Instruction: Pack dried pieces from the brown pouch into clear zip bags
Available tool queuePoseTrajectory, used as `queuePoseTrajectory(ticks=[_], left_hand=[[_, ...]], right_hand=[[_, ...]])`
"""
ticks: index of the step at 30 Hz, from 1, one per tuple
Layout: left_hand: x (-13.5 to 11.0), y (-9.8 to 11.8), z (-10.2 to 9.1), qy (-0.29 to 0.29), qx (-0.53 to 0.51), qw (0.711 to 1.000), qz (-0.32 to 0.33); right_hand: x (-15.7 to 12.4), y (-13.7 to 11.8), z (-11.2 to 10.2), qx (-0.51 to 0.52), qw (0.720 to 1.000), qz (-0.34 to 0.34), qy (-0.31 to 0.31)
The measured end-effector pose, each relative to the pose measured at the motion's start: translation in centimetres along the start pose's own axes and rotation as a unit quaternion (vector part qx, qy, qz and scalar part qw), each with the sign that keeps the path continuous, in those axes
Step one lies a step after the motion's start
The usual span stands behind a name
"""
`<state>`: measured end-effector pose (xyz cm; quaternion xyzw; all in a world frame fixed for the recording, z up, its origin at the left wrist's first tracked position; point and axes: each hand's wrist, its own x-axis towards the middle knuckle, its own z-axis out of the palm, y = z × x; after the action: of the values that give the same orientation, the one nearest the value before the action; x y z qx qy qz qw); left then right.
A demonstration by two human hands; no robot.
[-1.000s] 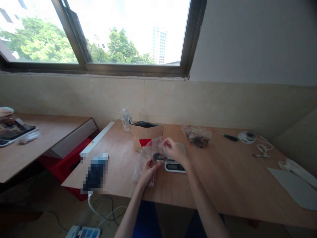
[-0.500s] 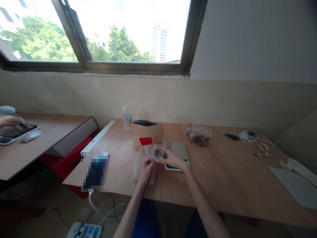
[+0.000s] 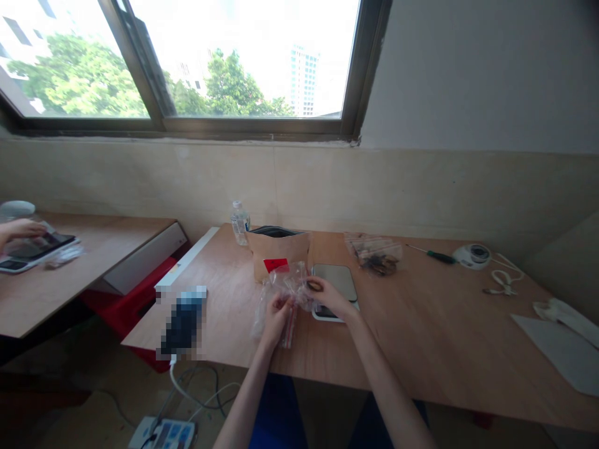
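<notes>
My left hand is closed in a pinch on a crumpled clear plastic zip bag, whose red-striped strip hangs toward the table's front edge. Between the fingers of my right hand is a small dark ring-shaped thing, at the right side of the bag; its exact kind is too small to make out. Beneath the right hand lies a flat digital scale, partly covered by hand and bag. Just behind the bag stands a brown paper pouch with a red label, its top gaping.
Toward the back are a water bottle and a clear bag with dark items. A screwdriver, dome camera and white cable lie right. A blurred phone is left; another person's hand works at the neighbouring table.
The dark thing has shifted slightly right with my right hand and now shows as a ring beside the plastic. The clear bag has bunched up higher. My left hand stays nearly in place.
</notes>
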<state>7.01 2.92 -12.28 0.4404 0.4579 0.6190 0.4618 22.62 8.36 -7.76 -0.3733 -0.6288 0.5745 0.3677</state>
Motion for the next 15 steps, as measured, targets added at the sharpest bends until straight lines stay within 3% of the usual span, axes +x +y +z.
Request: queuePoseTrajectory(ticks=[15], left_hand=[[-0.3,1.3,0.7,-0.041,-0.048,0.997,-0.036]], right_hand=[[-0.4,-0.7,0.1,-0.006,1.0,0.025,0.01]])
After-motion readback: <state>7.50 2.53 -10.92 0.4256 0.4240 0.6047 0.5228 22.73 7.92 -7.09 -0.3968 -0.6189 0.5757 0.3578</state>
